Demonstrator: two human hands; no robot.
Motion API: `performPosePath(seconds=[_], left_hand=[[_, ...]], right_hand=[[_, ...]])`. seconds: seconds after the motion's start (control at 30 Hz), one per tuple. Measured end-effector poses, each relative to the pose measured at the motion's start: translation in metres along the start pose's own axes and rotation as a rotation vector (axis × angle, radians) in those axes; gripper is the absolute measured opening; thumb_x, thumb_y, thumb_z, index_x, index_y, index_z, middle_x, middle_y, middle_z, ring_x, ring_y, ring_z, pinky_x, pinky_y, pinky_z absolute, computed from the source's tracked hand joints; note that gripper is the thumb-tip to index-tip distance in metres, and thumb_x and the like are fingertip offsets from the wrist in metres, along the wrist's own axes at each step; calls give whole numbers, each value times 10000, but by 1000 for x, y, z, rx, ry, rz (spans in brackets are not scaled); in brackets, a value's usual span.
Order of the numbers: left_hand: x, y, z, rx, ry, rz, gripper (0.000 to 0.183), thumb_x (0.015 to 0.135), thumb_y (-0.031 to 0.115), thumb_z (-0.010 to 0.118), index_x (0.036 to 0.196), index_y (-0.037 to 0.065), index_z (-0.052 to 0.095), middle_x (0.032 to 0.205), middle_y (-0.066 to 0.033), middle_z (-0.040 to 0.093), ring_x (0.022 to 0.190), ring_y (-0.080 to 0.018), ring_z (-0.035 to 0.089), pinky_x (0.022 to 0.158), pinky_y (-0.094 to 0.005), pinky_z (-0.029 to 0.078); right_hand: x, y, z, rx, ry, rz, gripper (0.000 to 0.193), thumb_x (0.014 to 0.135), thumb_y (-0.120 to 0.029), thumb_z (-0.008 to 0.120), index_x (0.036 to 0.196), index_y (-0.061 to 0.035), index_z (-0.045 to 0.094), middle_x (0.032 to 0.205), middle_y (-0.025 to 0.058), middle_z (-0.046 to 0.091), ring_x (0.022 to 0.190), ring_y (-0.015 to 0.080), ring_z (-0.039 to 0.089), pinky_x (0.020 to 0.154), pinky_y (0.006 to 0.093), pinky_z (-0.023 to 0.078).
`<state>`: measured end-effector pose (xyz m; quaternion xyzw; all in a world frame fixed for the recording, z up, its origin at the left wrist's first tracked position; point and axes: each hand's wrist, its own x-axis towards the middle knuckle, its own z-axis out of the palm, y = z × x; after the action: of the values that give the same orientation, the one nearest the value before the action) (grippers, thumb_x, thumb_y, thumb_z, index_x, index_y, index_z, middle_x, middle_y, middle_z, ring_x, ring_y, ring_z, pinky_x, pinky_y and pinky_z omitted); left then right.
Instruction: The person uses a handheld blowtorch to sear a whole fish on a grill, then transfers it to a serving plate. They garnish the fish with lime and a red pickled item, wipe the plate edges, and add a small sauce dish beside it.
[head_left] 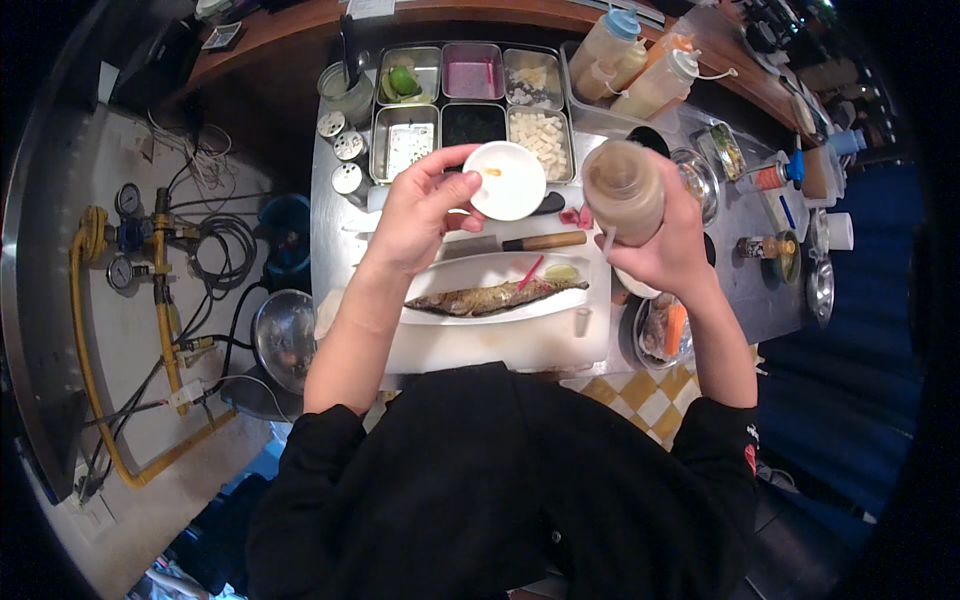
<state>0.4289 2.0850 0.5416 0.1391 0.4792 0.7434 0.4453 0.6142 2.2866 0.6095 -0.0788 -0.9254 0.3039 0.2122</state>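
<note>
Above the board, my left hand (428,208) pinches a small round white dish (518,190) by its edge. A small orange-brown smear (493,172) lies in the dish. My right hand (672,245) is wrapped round a squeeze bottle (622,185) with brownish contents, tipped so its thin nozzle points down. The nozzle is apart from the dish. Below both hands, a whole browned fish (480,300) lies on a long white plate (435,318), with a pink stalk (531,272) and a citrus wedge (562,272) on it. Beyond the plate lies a knife with a wooden handle (545,242).
Metal containers hold limes (403,80), white cubes (540,140) and other ingredients. More squeeze bottles (660,85) stand at the back right. White-topped shakers (348,180) stand at left. A white cutting board (480,345) lies under the plate; a metal bowl (662,335) sits to its right.
</note>
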Motion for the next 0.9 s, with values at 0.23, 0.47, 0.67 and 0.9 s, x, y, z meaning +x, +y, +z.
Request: performPosePath(seconds=[0.23, 0.47, 0.67, 0.9], left_hand=[[-30, 16, -28, -41, 53, 123, 387, 926, 132, 646, 1278, 2, 553, 1014, -91, 688, 773, -114, 652, 580, -234, 552], [-41, 15, -35, -39, 61, 123, 390, 925, 132, 652, 1280, 4, 552, 1008, -86, 689, 754, -112, 652, 589, -234, 551], [-42, 17, -21, -20, 93, 115, 399, 926, 125, 654, 1286, -5, 546, 975, -86, 690, 745, -107, 644, 595, -232, 552], [-36, 3, 0, 11, 54, 177, 398, 908, 91, 673, 1276, -8, 557, 926, -78, 687, 756, -102, 648, 602, -228, 561]], right_hand=[[18, 60, 14, 179, 351, 45, 815, 621, -244, 917, 1256, -20, 457, 1150, 142, 635, 1045, 222, 639, 901, 360, 517], [40, 163, 56, 88, 531, 169, 753, 597, -240, 929, 1172, -45, 485, 1128, 122, 644, 1017, 226, 646, 903, 369, 514], [26, 200, 92, 202, 490, 304, 917, 578, -179, 921, 1335, -25, 428, 1263, 128, 580, 1164, 236, 568, 1006, 369, 442], [-32, 77, 51, 178, 547, 325, 544, 720, -134, 811, 1194, 4, 583, 1074, 112, 644, 964, 171, 618, 825, 267, 480]])
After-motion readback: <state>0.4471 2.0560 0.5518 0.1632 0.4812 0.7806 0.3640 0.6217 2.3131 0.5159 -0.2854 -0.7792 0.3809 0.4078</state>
